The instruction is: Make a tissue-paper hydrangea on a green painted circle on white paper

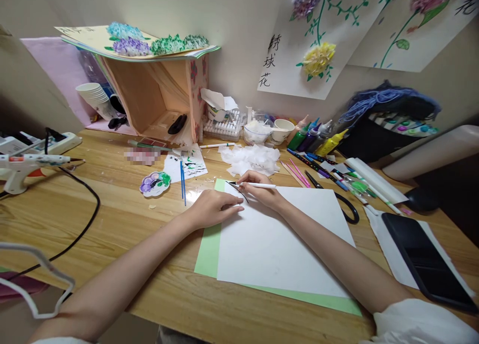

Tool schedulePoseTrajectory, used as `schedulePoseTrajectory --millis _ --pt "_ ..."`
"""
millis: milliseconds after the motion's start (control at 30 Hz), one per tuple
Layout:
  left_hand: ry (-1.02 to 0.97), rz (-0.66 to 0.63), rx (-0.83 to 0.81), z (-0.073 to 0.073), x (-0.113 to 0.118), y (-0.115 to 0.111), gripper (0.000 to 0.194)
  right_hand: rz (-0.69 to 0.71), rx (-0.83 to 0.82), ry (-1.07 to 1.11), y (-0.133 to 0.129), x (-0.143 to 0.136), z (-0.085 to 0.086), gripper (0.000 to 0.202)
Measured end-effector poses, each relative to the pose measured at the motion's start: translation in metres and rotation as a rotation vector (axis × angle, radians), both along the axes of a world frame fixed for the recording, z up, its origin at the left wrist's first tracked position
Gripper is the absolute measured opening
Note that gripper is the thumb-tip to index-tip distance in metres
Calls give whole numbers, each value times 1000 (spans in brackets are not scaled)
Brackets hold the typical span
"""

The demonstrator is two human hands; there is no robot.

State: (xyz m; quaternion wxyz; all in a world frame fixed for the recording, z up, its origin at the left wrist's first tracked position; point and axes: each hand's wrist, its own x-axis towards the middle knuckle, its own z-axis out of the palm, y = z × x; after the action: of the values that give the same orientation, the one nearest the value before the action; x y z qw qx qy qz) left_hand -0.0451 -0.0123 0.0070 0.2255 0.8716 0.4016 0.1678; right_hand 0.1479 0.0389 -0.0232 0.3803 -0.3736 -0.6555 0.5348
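Note:
A white sheet (277, 244) lies over a light green sheet (207, 254) on the wooden table. My right hand (262, 187) holds a slim white pen (264, 185), its dark tip pointing left near the sheet's upper left corner. A thin curved black line (241, 192) runs there between my hands. My left hand (217, 208) rests flat over the sheet's left edge, fingers apart and holding nothing, just left of the line.
Crumpled white tissue (252, 159) lies behind my hands. Black scissors (348, 208) and a phone (426, 259) are at the right. Two blue brushes (183, 179), a flower-shaped palette (154, 183) and a glue gun (30, 167) are at the left.

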Motion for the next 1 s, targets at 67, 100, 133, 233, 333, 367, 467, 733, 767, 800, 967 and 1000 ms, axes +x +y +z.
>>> schedulePoseTrajectory --millis 67,100,133,233,333,367,467,733,767,800,967,1000 --pt "-6 1 2 0 0 0 32 -3 2 -14 0 0 1 10" --pt "-10 -1 5 0 0 0 32 -3 10 -27 -1 0 1 10" --pt "-12 -3 9 -1 0 0 32 -3 22 -44 -1 -1 2 9" --pt "-7 -10 14 -1 0 0 31 -11 75 -96 -1 -1 3 7" --pt "-2 -8 10 -1 0 0 31 -14 96 -119 0 -2 3 7" --pt "0 -8 9 -1 0 0 31 -13 95 -121 0 -2 3 6" --pt "5 -10 9 0 0 0 32 -16 88 -125 1 -2 4 3" --pt "-14 -3 10 -2 0 1 33 -15 63 -140 1 -1 10 7" --pt "-18 -3 12 -2 0 1 33 -16 64 -147 1 -1 11 7" --pt "-22 -3 14 -2 0 1 33 -18 64 -154 2 -1 11 8" --pt "-60 -4 8 -4 0 2 32 0 22 -180 4 3 15 11" --pt "-65 -7 6 -4 0 2 31 8 17 -186 4 3 16 12"
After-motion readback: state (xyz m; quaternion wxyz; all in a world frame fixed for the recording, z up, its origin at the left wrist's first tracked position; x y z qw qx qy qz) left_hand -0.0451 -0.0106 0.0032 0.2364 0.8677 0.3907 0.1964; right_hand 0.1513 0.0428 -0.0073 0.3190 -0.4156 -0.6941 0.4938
